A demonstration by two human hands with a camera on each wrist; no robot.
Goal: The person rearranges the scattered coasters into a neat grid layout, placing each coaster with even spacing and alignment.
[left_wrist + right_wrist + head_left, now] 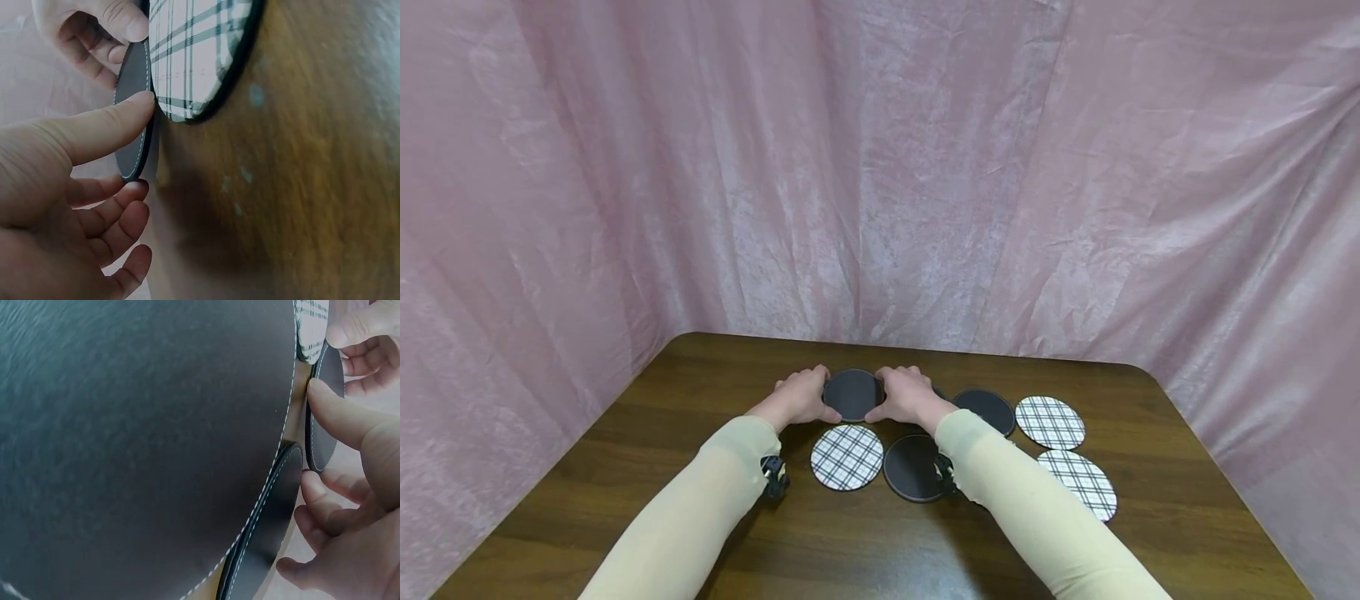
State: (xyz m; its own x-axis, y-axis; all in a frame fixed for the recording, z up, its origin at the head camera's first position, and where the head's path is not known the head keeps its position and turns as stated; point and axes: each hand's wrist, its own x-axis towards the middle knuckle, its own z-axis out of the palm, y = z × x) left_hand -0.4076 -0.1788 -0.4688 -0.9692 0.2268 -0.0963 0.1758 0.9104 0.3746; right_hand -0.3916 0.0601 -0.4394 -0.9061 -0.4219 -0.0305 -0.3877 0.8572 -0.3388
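Note:
A round black coaster with pale edge stitching lies between both hands at the far side of the table. My left hand grips its left edge, thumb on the near rim and fingers at the far rim, as the left wrist view shows. On the opposite side my right hand pinches the coaster the same way. Directly in front of it is a white plaid coaster with a dark border. Another black coaster lies beside that one, partly under the right wrist, and fills much of the right wrist view.
Right of the right hand lie a black coaster and two plaid coasters, one farther back and one nearer, partly behind the sleeve. The right hand mostly hides one more dark coaster. A pink curtain hangs behind the wooden table.

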